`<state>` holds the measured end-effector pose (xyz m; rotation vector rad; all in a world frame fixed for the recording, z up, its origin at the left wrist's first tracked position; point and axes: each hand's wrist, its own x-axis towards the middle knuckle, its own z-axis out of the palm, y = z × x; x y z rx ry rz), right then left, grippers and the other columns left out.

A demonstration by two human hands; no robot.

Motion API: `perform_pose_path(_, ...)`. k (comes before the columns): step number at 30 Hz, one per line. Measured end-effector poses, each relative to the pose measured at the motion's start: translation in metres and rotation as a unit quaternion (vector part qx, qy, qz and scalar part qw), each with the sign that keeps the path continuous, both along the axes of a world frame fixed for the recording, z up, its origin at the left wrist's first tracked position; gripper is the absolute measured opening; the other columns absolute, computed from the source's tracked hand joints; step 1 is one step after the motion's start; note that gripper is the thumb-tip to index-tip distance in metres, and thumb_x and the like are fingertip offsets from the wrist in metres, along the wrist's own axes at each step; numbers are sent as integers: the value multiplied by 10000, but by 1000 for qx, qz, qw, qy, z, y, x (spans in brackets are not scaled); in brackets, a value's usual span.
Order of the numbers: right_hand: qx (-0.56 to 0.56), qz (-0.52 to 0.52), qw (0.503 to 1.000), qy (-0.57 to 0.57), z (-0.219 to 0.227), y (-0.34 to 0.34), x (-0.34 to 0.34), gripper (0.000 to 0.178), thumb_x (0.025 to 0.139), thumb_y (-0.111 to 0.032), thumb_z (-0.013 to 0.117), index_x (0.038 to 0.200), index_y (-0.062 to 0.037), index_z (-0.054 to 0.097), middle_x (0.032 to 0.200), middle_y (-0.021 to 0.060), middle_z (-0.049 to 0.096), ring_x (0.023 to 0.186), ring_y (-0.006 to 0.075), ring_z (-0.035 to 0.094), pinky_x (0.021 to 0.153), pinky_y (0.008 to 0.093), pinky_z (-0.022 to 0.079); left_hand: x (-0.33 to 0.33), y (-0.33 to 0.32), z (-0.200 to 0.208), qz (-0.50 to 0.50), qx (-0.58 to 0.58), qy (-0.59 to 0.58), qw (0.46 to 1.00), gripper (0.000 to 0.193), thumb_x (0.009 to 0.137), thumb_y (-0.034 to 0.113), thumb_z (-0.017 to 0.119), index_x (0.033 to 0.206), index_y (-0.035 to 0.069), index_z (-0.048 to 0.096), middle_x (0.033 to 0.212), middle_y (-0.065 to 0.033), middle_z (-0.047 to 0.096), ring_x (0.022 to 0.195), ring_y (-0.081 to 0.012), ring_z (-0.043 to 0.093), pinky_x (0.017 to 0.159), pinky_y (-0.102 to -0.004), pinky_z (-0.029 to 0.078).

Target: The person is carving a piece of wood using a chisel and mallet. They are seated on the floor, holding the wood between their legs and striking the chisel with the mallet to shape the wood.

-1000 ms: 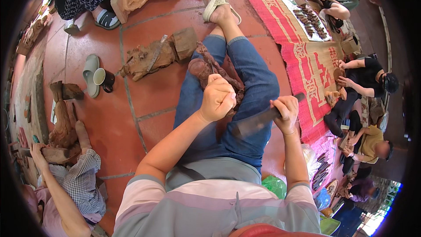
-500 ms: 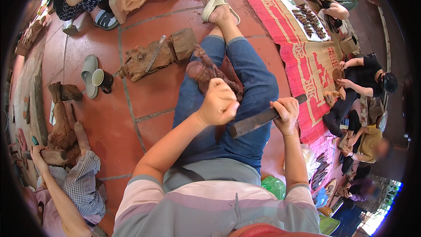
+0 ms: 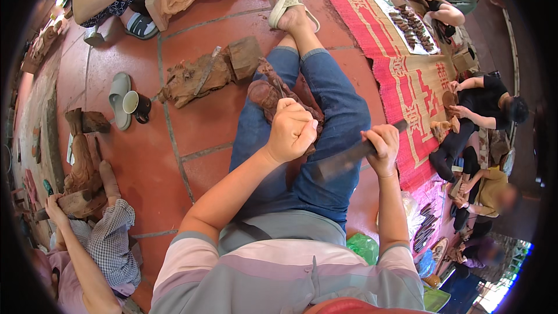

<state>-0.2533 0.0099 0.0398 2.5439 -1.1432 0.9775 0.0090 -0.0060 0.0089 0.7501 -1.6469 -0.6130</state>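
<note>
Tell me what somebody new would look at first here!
Probably the right hand gripping a blurred dark wooden bar over the jeans, with the left hand nearby holding a thin chisel over a reddish-brown wood carving. Next, perhaps, the bright red-and-tan mat on the right.

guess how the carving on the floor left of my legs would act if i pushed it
The carving would likely be stiff and heavy, as it looks like solid wood. Its squared end should resist rolling. The metal strip lying on it might slide off.
</note>
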Motion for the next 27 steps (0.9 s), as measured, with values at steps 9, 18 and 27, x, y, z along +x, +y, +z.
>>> perform_pose_path(9,16,-53,998,36,-5,-1,3,330,648,-36,754,915,-141,590,796,13,577,733,223,584,711,367,445,0,-5,2,14,4,6,1000,327,809,61,475,487,107,508,552,18,542,609,-155,492,787,-330,340)
perform_pose_path(18,28,-39,999,5,-12,5,2,304,651,-40,720,914,-137,602,809,21,598,756,235,594,731,376,444,-5,-3,0,14,-10,-6,1000,304,809,43,505,514,109,529,575,28,554,625,-150,501,790,-328,337)
perform_pose_path(27,28,-53,998,-17,-9,10,0,264,648,-52,735,868,-131,612,786,22,591,756,232,590,730,373,438,-20,-1,15,33,-47,-33,998,264,774,69,608,521,87,533,569,3,524,595,-180,480,763,-348,357)
